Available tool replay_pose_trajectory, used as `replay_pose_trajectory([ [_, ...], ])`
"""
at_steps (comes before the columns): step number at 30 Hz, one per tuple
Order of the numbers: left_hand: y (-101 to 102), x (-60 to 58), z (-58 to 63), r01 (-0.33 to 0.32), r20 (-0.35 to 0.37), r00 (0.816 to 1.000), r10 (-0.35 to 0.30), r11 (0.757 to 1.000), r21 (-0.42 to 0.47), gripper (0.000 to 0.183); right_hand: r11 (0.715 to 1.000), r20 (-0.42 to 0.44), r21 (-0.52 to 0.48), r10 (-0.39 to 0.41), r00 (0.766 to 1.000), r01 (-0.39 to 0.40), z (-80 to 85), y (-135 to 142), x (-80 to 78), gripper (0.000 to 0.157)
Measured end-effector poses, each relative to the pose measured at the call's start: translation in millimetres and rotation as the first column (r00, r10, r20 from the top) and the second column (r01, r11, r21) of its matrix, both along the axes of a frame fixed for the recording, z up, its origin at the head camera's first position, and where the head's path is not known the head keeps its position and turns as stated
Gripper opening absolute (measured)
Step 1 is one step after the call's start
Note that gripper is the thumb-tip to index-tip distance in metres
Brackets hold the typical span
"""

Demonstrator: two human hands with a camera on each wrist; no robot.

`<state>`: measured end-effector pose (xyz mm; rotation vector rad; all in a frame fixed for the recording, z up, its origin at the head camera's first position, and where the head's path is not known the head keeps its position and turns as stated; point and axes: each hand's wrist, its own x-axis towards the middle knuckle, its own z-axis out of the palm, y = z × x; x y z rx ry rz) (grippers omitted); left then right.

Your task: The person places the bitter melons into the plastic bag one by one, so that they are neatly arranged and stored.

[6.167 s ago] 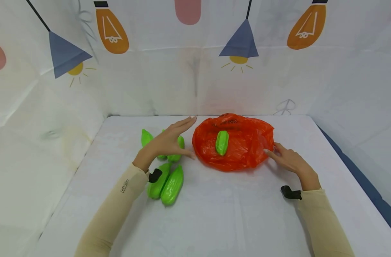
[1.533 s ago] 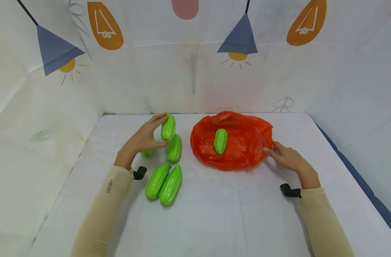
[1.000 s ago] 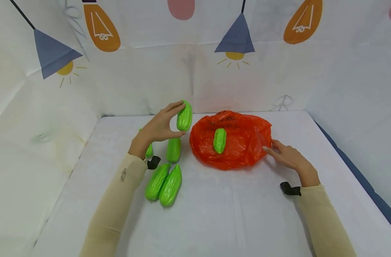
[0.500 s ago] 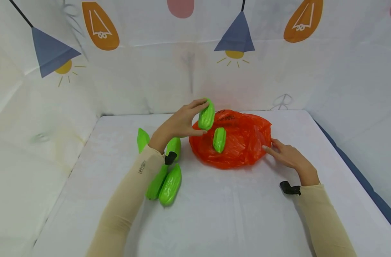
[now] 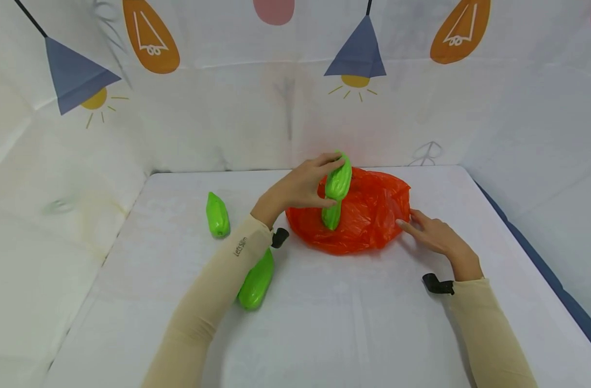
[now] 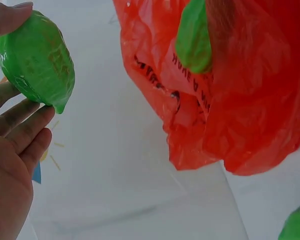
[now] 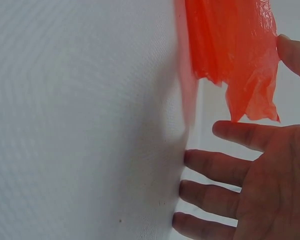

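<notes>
My left hand (image 5: pixel 297 188) pinches a glossy green toy bitter melon (image 5: pixel 339 180) above the red plastic bag (image 5: pixel 373 210). In the left wrist view, the thumb and fingertips hold this melon (image 6: pixel 37 62), its pointed tip downward. Another green melon (image 5: pixel 331 218) lies in the bag, partly hidden behind the held one. At the bag's right edge is my right hand (image 5: pixel 436 237). The right wrist view shows its fingers fairly straight and spread, with the thumb touching the red plastic (image 7: pixel 240 55).
One green melon (image 5: pixel 218 215) lies on the white table (image 5: pixel 373 323) left of my left arm. Closer in, a second melon (image 5: pixel 256 283) is partly covered by the sleeve; others seen earlier are hidden there. A patterned white curtain (image 5: pixel 227 118) stands behind.
My left hand has picked up a melon from the left group and carried it right, over the bag. The right hand has stayed at the bag's right edge.
</notes>
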<state>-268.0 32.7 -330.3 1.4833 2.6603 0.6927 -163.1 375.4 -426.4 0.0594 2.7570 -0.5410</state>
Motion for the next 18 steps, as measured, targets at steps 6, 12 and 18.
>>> replay_pose_trajectory([
  [6,16,-0.7,-6.9,0.024,-0.009,1.000,-0.024,0.999,-0.047,0.088,1.000,0.006,0.001,-0.004,1.000,0.004,-0.5,1,1.1,0.094],
  [12,29,1.1,-11.4,0.030,0.045,0.999,-0.026,0.996,-0.081,0.087,1.000,0.008,-0.001,-0.010,1.000,0.010,-1.7,1,0.8,0.094],
  [18,39,-0.4,-19.3,0.050,0.033,0.998,-0.046,0.991,-0.122,0.086,1.000,-0.018,0.006,-0.002,1.000,0.002,-0.5,0,-0.1,0.094],
])
